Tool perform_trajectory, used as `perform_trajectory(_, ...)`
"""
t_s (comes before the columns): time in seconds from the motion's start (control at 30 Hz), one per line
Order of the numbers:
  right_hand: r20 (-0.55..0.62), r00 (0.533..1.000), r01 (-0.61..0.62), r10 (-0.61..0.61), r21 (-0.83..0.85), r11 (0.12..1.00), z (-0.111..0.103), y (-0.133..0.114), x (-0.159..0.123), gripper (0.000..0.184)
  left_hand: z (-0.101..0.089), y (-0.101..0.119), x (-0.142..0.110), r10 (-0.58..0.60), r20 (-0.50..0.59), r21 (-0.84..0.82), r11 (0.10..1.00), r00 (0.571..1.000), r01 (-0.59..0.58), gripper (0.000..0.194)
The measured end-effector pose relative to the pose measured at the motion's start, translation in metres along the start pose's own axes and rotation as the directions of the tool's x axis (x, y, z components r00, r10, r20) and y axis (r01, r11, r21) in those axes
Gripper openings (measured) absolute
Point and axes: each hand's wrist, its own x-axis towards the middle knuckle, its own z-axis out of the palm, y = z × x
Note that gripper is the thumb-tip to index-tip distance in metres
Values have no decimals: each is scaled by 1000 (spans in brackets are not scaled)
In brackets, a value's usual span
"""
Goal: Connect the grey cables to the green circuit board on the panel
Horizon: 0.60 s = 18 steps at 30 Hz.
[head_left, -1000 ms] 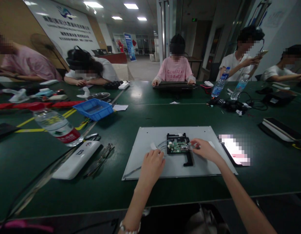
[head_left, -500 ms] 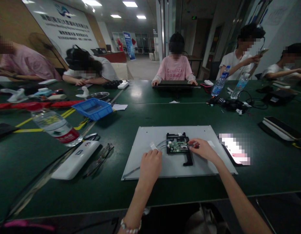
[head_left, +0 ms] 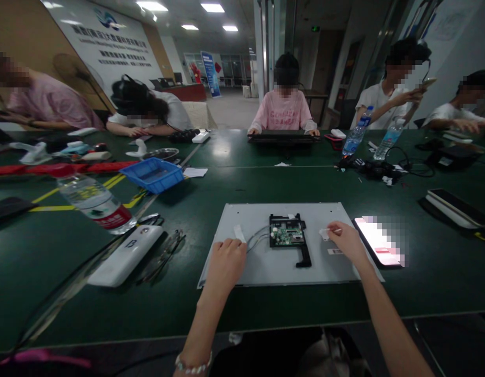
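A grey metal panel (head_left: 261, 275) lies flat on the green table before me. On its middle sits a black bracket (head_left: 304, 256) carrying a green circuit board (head_left: 286, 235). Thin grey cables (head_left: 258, 233) run left from the board to my left hand (head_left: 228, 259), whose fingers curl closed over them, fingertips hidden. A white tag (head_left: 239, 232) sticks up beyond those fingers. Right of the board, above the panel, my right hand (head_left: 344, 240) pinches a small whitish, partly see-through piece of tape (head_left: 324, 234). A small label (head_left: 335, 252) lies on the panel below it.
A lit phone (head_left: 378, 241) lies by the panel's right edge. To the left are a white power bank (head_left: 126, 256), glasses (head_left: 161, 256), a water bottle (head_left: 99, 201) and a blue tray (head_left: 156, 178). Several people sit around the table; one across holds a dark flat panel (head_left: 283, 137).
My right hand has moved right, away from the board, with the whitish piece in its fingers. My left hand has shifted left, and the cables and white tag have moved with it.
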Motion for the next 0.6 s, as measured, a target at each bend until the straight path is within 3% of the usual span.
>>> perform_trajectory(0.13,-78,995,51,-56,-69,996,-1,0,-2,24,-5,13,14,-13,-46,-66,998,999,10,22)
perform_trajectory(0.27,-93,989,101,-113,-131,986,3,-6,-4,23,-6,44,52,126,-89,-158,978,988,-139,22)
perform_trajectory(0.43,-85,984,146,-158,-136,980,7,-10,-6,24,12,76,110,213,-55,-175,960,975,-220,18)
perform_trajectory(0.6,-86,985,132,-147,-160,978,7,-8,-4,24,34,80,140,232,5,-186,956,973,-227,19)
